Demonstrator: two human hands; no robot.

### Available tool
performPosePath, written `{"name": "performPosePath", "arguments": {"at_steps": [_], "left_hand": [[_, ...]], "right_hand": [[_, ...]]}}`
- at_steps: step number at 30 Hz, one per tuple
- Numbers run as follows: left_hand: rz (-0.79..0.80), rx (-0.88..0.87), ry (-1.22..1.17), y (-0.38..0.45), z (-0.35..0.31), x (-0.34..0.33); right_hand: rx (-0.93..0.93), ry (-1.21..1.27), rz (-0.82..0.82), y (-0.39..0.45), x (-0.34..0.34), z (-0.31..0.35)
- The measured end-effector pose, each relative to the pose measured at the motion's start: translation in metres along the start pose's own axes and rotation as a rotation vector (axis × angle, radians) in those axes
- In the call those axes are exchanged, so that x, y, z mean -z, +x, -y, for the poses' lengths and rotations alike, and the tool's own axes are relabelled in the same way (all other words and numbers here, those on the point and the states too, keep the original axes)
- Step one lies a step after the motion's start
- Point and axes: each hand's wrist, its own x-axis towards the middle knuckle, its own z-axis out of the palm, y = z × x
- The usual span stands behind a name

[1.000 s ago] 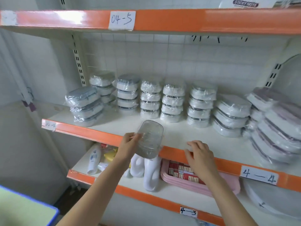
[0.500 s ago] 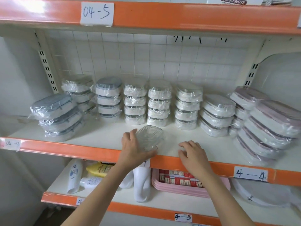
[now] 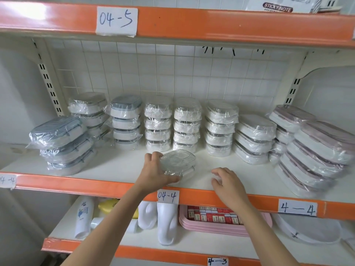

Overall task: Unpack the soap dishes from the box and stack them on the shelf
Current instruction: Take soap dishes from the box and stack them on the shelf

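Your left hand point(image 3: 156, 172) has its fingers curled over the near-left side of a clear soap dish point(image 3: 178, 164), thumb along its front, clamped on it. The dish lies flat on the shelf point(image 3: 123, 166), close to the front edge and about midway along it, just above the "04-4" label point(image 3: 167, 196); whether its base fully rests on the board, you cannot tell through the wrap glare. Your right hand point(image 3: 228, 184) hangs just right of the dish, fingers loosely spread and bent, holding nothing, tips near the shelf's front edge. Behind the dish, rows of wrapped white dishes point(image 3: 187, 124) stand in stacks along the back edge. Grey-lidded stacks point(image 3: 61, 143) occupy the left end, pink-lidded stacks point(image 3: 315, 150) the right end. Below the shelf sits a pink tray point(image 3: 221, 227).
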Motion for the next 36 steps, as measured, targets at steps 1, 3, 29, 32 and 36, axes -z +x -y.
{"name": "performPosePath", "arguments": {"at_steps": [1, 3, 29, 32, 36], "left_hand": [[-0.027, -0.004, -0.012, 0.000, -0.001, 0.001], [-0.088, -0.008, -0.059, -0.004, -0.004, 0.011], [0.265, -0.219, -0.178, -0.010, -0.055, -0.058], [0.308, -0.283, -0.106, -0.003, -0.056, -0.069], [0.198, -0.363, 0.070, 0.012, -0.044, -0.069]], "right_hand": [[0.007, -0.010, 0.002, 0.001, -0.001, 0.001], [0.038, -0.007, 0.011, 0.004, -0.003, 0.007], [-0.350, 0.508, 0.098, 0.014, 0.042, -0.003], [-0.351, 0.332, 0.043, 0.012, 0.047, -0.024], [-0.339, 0.010, 0.010, 0.007, 0.040, -0.013]]}}
